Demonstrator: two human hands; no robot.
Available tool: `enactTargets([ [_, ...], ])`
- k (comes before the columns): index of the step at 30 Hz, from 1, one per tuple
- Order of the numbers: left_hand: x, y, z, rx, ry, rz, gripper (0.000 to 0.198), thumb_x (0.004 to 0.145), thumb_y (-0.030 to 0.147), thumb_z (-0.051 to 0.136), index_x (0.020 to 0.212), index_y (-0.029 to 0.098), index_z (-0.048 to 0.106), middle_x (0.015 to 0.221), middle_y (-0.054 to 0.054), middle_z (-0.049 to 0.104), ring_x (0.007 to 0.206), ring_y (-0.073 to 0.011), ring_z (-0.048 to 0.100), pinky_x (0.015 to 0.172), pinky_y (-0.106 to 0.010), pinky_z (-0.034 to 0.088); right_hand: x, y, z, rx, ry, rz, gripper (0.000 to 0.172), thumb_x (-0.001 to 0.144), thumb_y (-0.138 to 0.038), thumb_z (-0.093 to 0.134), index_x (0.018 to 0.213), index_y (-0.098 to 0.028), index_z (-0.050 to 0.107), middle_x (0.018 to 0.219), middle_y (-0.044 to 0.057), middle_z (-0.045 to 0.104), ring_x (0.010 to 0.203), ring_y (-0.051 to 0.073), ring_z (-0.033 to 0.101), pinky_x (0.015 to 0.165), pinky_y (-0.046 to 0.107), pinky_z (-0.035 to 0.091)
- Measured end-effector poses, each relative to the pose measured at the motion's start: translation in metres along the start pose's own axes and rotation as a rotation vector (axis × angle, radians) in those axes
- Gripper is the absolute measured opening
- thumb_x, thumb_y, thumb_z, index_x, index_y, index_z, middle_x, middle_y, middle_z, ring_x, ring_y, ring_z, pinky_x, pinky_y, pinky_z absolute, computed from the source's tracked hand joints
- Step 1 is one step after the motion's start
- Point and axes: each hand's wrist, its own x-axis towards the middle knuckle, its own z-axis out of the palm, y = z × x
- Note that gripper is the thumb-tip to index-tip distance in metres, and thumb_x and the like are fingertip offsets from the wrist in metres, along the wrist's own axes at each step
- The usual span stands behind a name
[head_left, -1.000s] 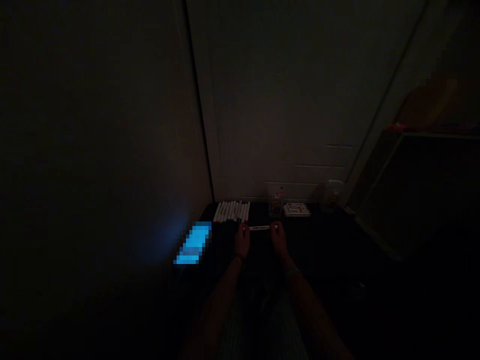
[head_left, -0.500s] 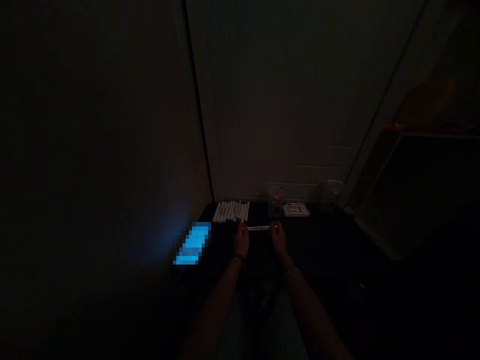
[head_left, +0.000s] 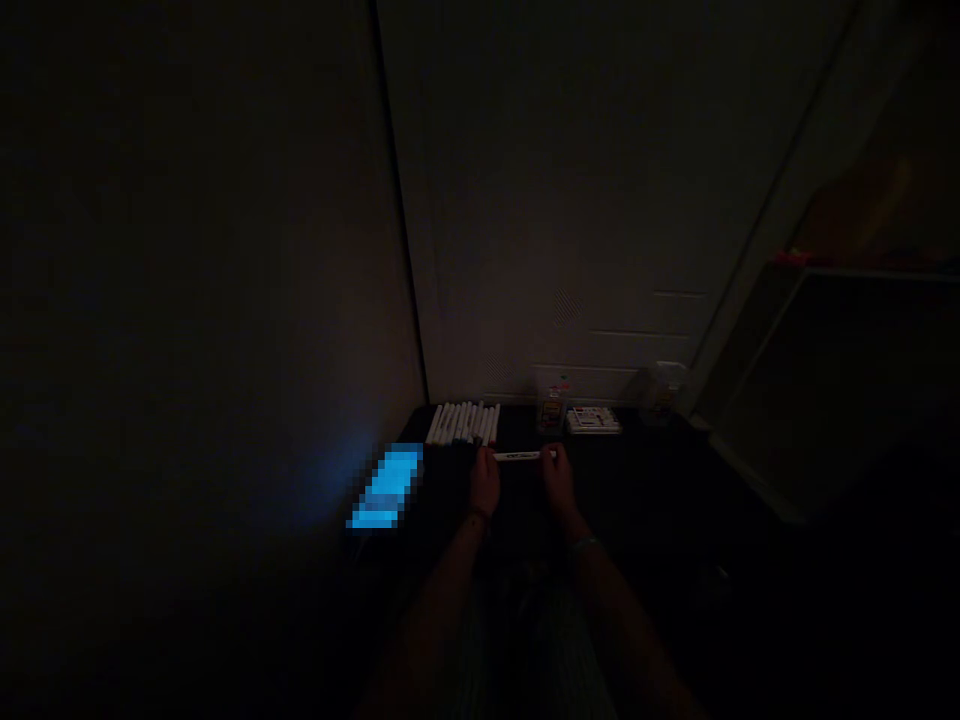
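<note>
Left hand (head_left: 485, 482), right hand (head_left: 557, 482), and we're pinching one white marker (head_left: 517, 456) by both ends, over the dark table (head_left: 645, 490); behind, our marker row (head_left: 463, 423) lines its far-left corner!

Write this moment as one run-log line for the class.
left hand: holds white marker, one end | right hand: holds other end | marker row: beyond left hand

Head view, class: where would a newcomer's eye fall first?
The bright blue patch, at the left of the table, stands out most against the dark. Next, the white pen held between the left hand and right hand. Beyond the left hand lies a row of pens.
</note>
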Motion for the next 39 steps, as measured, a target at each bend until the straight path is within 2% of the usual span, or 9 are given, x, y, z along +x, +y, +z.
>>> enactTargets([
  [4, -0.001, 0.004, 0.000, 0.011, 0.012, -0.029, 0.033, 0.084, 0.040, 0.029, 0.103, 0.018, 0.044, 0.076, -0.005, 0.058, 0.063, -0.0119, 0.054, 0.058, -0.022, 0.037, 0.005, -0.002, -0.002, 0.123, -0.021, 0.056, 0.034, 0.075, -0.047, 0.042, 0.087, -0.017, 0.051, 0.054, -0.003, 0.054, 0.050, 0.011, 0.049, 0.050, 0.020, 0.036],
  [8, -0.002, 0.008, 0.000, 0.011, -0.004, -0.021, 0.033, 0.084, 0.039, 0.028, 0.102, 0.018, 0.046, 0.080, -0.006, 0.060, 0.069, -0.0129, 0.056, 0.064, -0.023, 0.040, 0.006, -0.003, -0.004, 0.154, -0.049, 0.040, 0.035, 0.074, -0.050, 0.043, 0.074, -0.016, 0.051, 0.054, -0.001, 0.053, 0.050, 0.010, 0.047, 0.050, 0.020, 0.036],
  [12, -0.003, 0.009, 0.003, -0.006, 0.006, 0.102, 0.030, 0.084, 0.036, 0.031, 0.104, 0.019, 0.047, 0.100, -0.007, 0.057, 0.092, -0.0137, 0.054, 0.080, -0.026, 0.039, 0.002, -0.004, -0.003, 0.106, 0.055, 0.032, 0.040, 0.074, -0.054, 0.041, 0.073, -0.016, 0.051, 0.054, -0.001, 0.053, 0.051, 0.010, 0.047, 0.050, 0.019, 0.035],
  [14, -0.003, 0.009, 0.004, 0.010, 0.014, 0.160, 0.029, 0.083, 0.034, 0.033, 0.105, 0.019, 0.046, 0.108, -0.007, 0.054, 0.100, -0.0139, 0.050, 0.087, -0.028, 0.036, 0.001, -0.004, -0.003, 0.095, 0.065, 0.024, 0.041, 0.075, -0.055, 0.040, 0.074, -0.016, 0.051, 0.055, 0.000, 0.054, 0.052, 0.011, 0.047, 0.050, 0.019, 0.035],
  [21, -0.004, 0.009, 0.004, 0.099, -0.007, 0.302, 0.030, 0.082, 0.024, 0.037, 0.109, 0.020, 0.047, 0.116, -0.006, 0.047, 0.112, -0.0139, 0.041, 0.097, -0.031, 0.031, 0.002, -0.003, 0.000, 0.113, 0.091, 0.013, 0.039, 0.076, -0.053, 0.040, 0.083, -0.016, 0.051, 0.059, 0.000, 0.056, 0.056, 0.011, 0.050, 0.055, 0.020, 0.038],
  [25, -0.006, 0.008, 0.004, 0.125, -0.075, 0.328, 0.038, 0.080, 0.019, 0.039, 0.117, 0.023, 0.043, 0.125, -0.005, 0.040, 0.119, -0.0141, 0.034, 0.100, -0.031, 0.029, 0.003, -0.002, 0.003, 0.147, 0.017, 0.006, 0.038, 0.074, -0.050, 0.043, 0.087, -0.016, 0.053, 0.060, 0.000, 0.056, 0.056, 0.012, 0.051, 0.054, 0.021, 0.039],
  [31, -0.004, -0.001, 0.008, 0.143, -0.140, 0.356, 0.038, 0.079, 0.017, 0.038, 0.116, 0.023, 0.046, 0.122, -0.004, 0.045, 0.112, -0.0132, 0.042, 0.098, -0.031, 0.032, -0.001, -0.006, 0.001, 0.151, -0.096, 0.007, 0.039, 0.070, -0.050, 0.049, 0.085, -0.015, 0.059, 0.057, 0.001, 0.057, 0.053, 0.012, 0.051, 0.051, 0.021, 0.038],
  [35, -0.002, -0.003, 0.010, 0.144, -0.126, 0.372, 0.039, 0.076, 0.013, 0.040, 0.113, 0.021, 0.048, 0.119, -0.005, 0.046, 0.112, -0.0142, 0.042, 0.098, -0.033, 0.032, -0.002, -0.012, -0.002, 0.177, -0.150, 0.003, 0.043, 0.075, -0.051, 0.041, 0.083, -0.014, 0.062, 0.056, 0.001, 0.058, 0.051, 0.012, 0.051, 0.051, 0.021, 0.038],
  [39, -0.002, -0.003, 0.010, 0.144, -0.119, 0.374, 0.039, 0.073, 0.011, 0.044, 0.111, 0.020, 0.050, 0.115, -0.006, 0.047, 0.110, -0.0148, 0.043, 0.097, -0.034, 0.033, -0.005, -0.016, -0.004, 0.218, -0.301, 0.067, 0.053, 0.079, -0.053, 0.029, 0.080, -0.013, 0.065, 0.055, 0.003, 0.060, 0.050, 0.013, 0.053, 0.053, 0.024, 0.041],
])
